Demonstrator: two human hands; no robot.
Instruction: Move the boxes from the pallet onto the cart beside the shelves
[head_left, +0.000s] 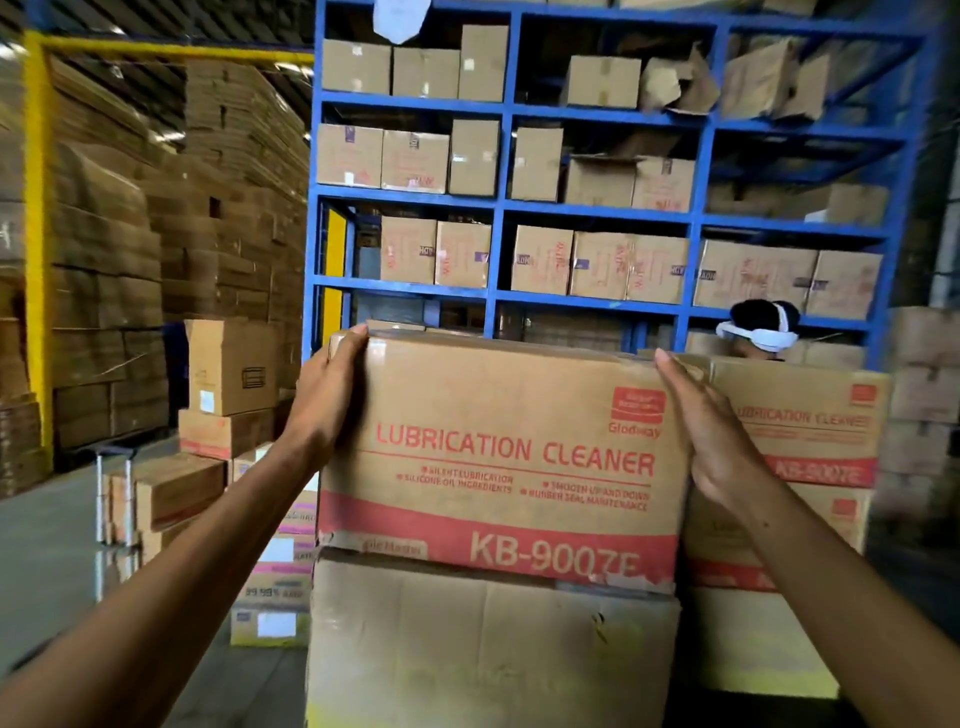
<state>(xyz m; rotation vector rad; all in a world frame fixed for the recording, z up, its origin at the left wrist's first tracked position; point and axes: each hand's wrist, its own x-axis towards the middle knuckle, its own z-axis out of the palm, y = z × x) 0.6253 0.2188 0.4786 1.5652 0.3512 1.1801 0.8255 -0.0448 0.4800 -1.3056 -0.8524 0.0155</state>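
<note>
Top carton (498, 457), printed "LUBRICATION CLEANER" and "KB-9007E": seated on a plain brown carton (488, 644) at head of stack, directly ahead, long axis running left to right across the view. Pallet beneath not visible.

Left hand (324, 395): flat against the carton's left end, fingertips hooked over the upper left corner. Right hand (711, 431): fingers straight, palm pressed to the right end, wedged between this carton and the matching neighbour carton (810, 415) just beside it. Clamped from both ends, neither hand underneath. Both hands equally near; no lead hand evident.

Judgement: carton bracketed squarely between the hands, so lift likely straight up and back toward the body. Grip by side pressure alone; slipping possible if load is heavy. Torn lower edge of red band noted.

Surroundings: blue shelving (498, 202) behind, bays stocked with cartons. Second person's head (761, 332), wearing a white headband device, behind the neighbour carton. Loaded cart (156, 499) with metal frame to the left, near the shelving; presumed destination. Stacked flat cardboard (104, 270) and yellow post (36, 234) far left.
</note>
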